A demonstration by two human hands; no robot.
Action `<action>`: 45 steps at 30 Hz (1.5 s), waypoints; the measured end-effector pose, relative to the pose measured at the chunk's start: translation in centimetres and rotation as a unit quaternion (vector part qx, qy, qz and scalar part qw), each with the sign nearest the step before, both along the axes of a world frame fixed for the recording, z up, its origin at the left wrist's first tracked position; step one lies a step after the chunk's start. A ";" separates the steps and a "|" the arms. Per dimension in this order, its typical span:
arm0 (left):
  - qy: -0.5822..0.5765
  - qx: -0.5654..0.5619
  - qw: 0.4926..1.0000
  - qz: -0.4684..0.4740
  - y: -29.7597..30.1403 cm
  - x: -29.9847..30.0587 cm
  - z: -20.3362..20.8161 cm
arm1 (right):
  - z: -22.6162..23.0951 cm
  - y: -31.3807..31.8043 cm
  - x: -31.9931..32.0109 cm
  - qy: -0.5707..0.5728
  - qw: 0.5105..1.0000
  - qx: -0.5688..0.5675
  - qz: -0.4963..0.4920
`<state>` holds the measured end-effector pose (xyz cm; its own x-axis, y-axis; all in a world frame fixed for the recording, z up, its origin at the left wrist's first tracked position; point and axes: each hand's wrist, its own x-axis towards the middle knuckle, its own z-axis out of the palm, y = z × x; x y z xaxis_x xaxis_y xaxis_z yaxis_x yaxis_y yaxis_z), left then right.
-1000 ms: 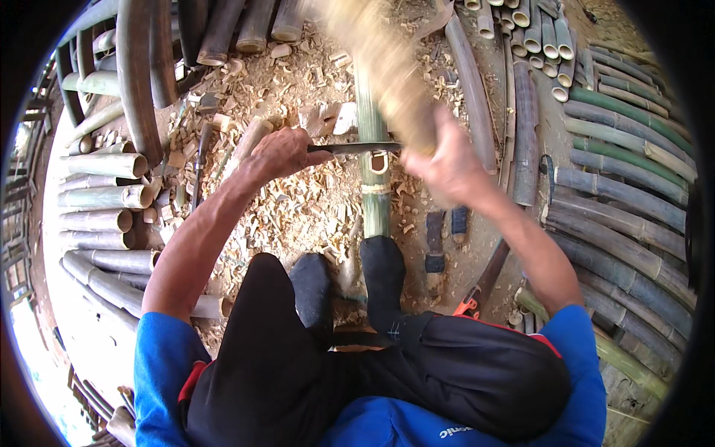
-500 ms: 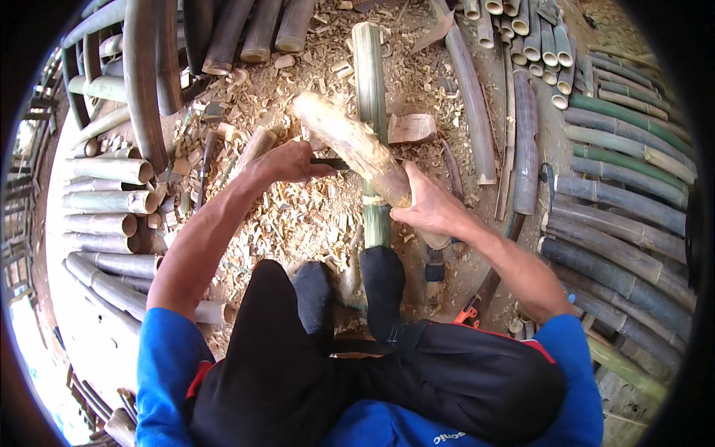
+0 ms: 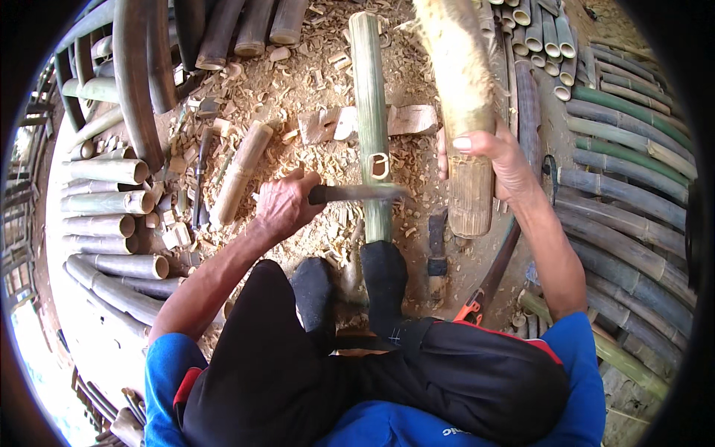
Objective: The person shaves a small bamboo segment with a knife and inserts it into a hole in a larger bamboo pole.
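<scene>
My left hand [image 3: 287,205] is closed round a chisel [image 3: 357,193], its dark blade lying level across a green bamboo pole [image 3: 370,89]. The chisel is just below a small cut opening [image 3: 380,165] with a pale rim in the pole's upper face. Off to the right of the pole, my right hand [image 3: 497,158] grips a thick wooden mallet [image 3: 469,194], its pale frayed end pointing away from me. My black-socked foot [image 3: 383,279] presses on the pole's near end.
Wood chips [image 3: 298,89] cover the ground. A short bamboo piece [image 3: 243,171] lies left of the pole, and a flat wood block [image 3: 413,119] beneath it. A saw with an orange handle [image 3: 469,309] lies at right. Stacked bamboo poles [image 3: 625,194] line the right side; cut tubes [image 3: 112,203] line the left.
The mallet has swung from above the pole up and to the right in my right hand. My left hand has come nearer with the chisel, and the opening in the pole now shows.
</scene>
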<state>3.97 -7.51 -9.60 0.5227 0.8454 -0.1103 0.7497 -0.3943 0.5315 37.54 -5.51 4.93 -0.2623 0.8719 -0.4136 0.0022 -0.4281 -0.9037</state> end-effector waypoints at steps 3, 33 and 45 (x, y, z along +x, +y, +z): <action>0.001 -0.014 1.000 -0.021 0.8 0.0 -0.4 | -2.2 -0.2 -0.3 -0.066 0.997 0.046 -0.001; 0.093 0.035 0.994 -0.037 1.9 0.5 -2.3 | -9.1 1.6 3.6 -0.527 0.527 0.510 0.429; 0.092 -0.085 0.986 -0.106 4.9 0.2 -1.0 | -6.4 3.5 4.1 -0.557 0.516 0.505 0.411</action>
